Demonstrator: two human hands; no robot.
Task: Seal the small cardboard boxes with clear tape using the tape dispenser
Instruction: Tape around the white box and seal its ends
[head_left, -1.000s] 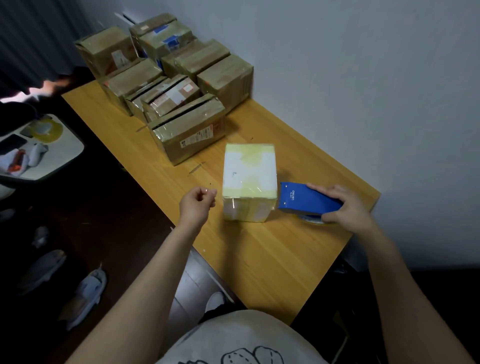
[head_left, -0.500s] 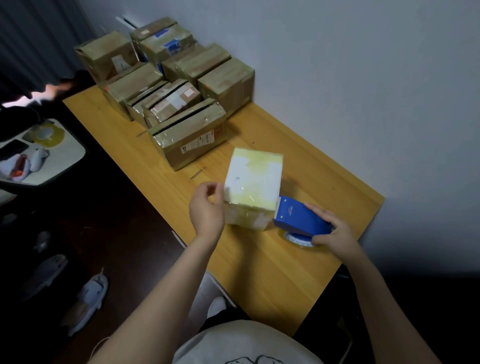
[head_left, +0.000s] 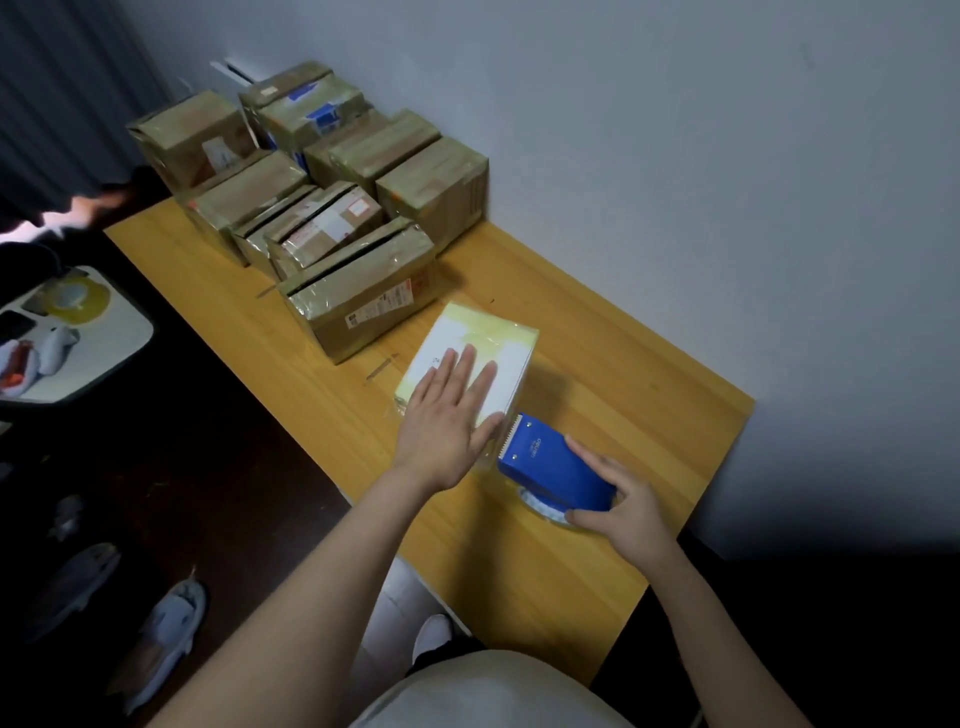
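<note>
Near right edge of table (head_left: 649, 395): 1 white box (head_left: 498, 353), closed, contents unseen; left hand (head_left: 441, 421), earlier gripping its side, now flat on top, fingers spread; right hand (head_left: 631, 512) grips tape dispenser (head_left: 550, 467) beside it.

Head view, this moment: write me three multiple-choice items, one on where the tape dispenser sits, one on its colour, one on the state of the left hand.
1. Where is the tape dispenser relative to the white box?
A. on top of it
B. beside its near end
C. inside it

2. What colour is the dispenser's body?
A. red
B. blue
C. green

3. How is the left hand?
A. flat, fingers straight, on the box's top
B. clenched in a fist
C. pinching a strip of tape

Key:
1 B: the dispenser lies by the box's near corner, in the grip of the right hand.
2 B: its casing is blue.
3 A: the palm is spread on the box.
</note>
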